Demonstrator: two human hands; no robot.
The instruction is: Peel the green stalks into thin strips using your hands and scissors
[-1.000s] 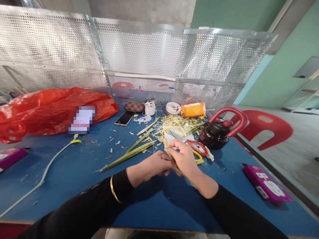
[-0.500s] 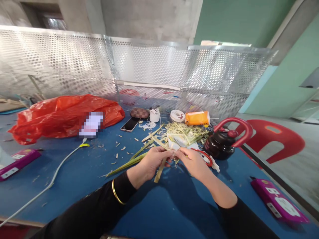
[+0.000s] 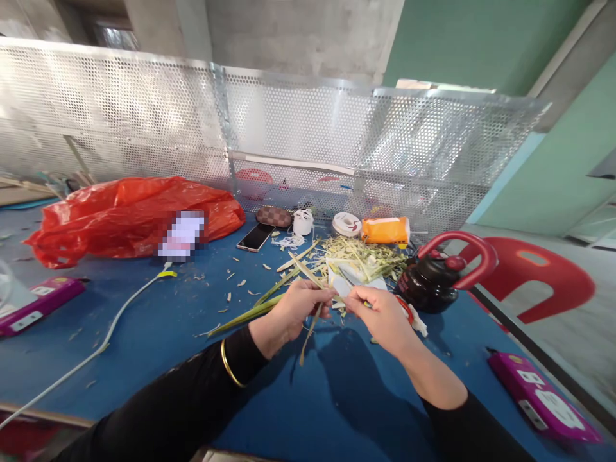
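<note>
Above the blue table (image 3: 269, 417), both hands on a pale plant strip (image 3: 308, 270).
Left hand (image 3: 296, 311) pinches strip, one length angling away, another hanging below; right hand (image 3: 380, 314) has fingertips closed on it just beside. Strip is nearer than trimmings pile (image 3: 356, 249). Green leaves (image 3: 246, 316) lie near left wrist; red scissor handle (image 3: 407, 310) partly hidden by right hand; black kettle (image 3: 426, 285) farther right.

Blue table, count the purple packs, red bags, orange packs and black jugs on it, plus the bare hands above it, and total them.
Purple packs: 2
Red bag: 1
Orange pack: 1
Black jug: 1
Hands: 2
Total: 7
</note>
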